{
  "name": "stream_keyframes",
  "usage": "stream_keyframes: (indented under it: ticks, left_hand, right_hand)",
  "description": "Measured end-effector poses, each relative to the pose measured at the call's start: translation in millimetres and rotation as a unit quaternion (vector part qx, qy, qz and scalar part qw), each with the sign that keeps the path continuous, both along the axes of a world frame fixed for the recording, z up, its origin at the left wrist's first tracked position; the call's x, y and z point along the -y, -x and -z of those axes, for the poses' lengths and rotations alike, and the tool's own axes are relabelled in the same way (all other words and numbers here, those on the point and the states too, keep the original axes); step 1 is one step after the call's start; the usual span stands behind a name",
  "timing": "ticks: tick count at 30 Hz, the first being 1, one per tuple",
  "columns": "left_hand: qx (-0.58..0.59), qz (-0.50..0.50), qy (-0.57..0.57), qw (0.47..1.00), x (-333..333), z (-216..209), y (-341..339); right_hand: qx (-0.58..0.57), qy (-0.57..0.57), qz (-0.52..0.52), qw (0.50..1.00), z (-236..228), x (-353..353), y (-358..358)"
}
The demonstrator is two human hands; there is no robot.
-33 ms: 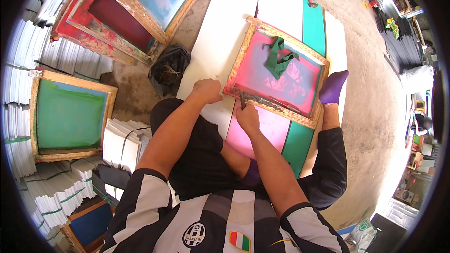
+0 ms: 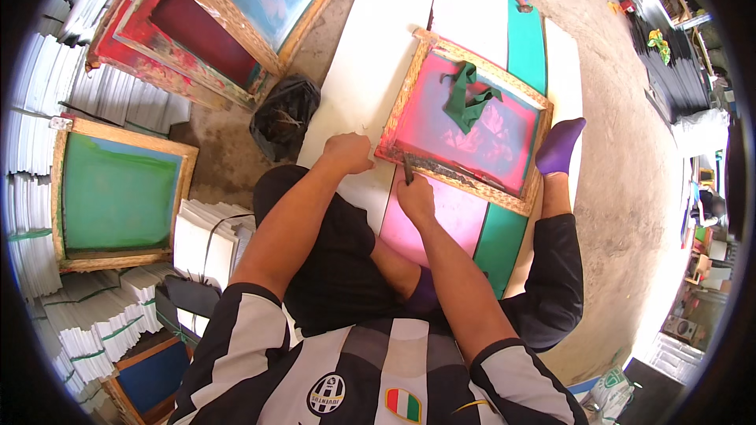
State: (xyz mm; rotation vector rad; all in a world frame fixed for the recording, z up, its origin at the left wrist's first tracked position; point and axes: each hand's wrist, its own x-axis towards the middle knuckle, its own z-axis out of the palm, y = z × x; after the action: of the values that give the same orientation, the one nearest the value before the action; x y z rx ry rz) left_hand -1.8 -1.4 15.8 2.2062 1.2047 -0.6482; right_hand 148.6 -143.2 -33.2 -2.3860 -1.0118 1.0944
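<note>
A wooden-framed printing screen (image 2: 534, 206) with pink and bluish mesh lies at a tilt before me on boards. My right hand (image 2: 417, 198) is closed round a slim dark tool (image 2: 407, 167), whose kind I cannot make out; its upper end meets the frame's near left edge. Left of the frame, my left hand (image 2: 346, 153) rests curled on a white board (image 2: 358, 55), its fingers folded under; whatever they hold, if anything, is hidden. A dark green cloth strip (image 2: 466, 101) lies looped across the mesh.
Beside the white board sits a black plastic bag (image 2: 285, 116). Other framed screens lean at the left, one with green mesh (image 2: 118, 193). Bundled white sheets (image 2: 209, 244) are stacked around them. My foot in a purple sock (image 2: 561, 148) is against the frame's right side.
</note>
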Motion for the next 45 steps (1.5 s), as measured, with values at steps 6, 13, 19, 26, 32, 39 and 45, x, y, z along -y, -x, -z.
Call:
stream_keyframes:
  ticks: [6,13,19,26,32,39,45]
  left_hand:
    - [0.038,-0.005,-0.034,0.999,4.9,8.5,7.0]
    - [0.293,0.069,-0.086,0.95,17.4,20.6,-1.3]
    - [0.238,0.124,-0.115,0.956,17.8,24.7,-1.8]
    - [0.105,0.042,-0.133,0.985,8.2,18.0,0.1]
    - [0.035,-0.018,-0.105,0.994,-0.3,20.3,14.1]
    - [0.006,-0.048,-0.103,0.993,1.0,15.2,12.4]
    - [-0.004,-0.041,-0.088,0.995,-2.6,14.6,14.5]
  right_hand:
    - [-0.063,-0.037,0.003,0.997,30.3,8.9,-10.1]
    - [-0.114,-0.138,-0.05,0.983,48.4,38.6,1.0]
    - [-0.24,-0.01,-0.023,0.971,-11.2,26.8,8.1]
    - [-0.361,0.006,0.035,0.932,-10.6,11.0,-16.2]
    - [-0.327,0.068,0.028,0.942,-11.0,-4.0,-29.4]
    - [-0.302,0.084,0.008,0.949,-15.7,-16.3,-35.1]
    - [-0.265,0.069,0.001,0.962,-15.4,-15.3,-30.2]
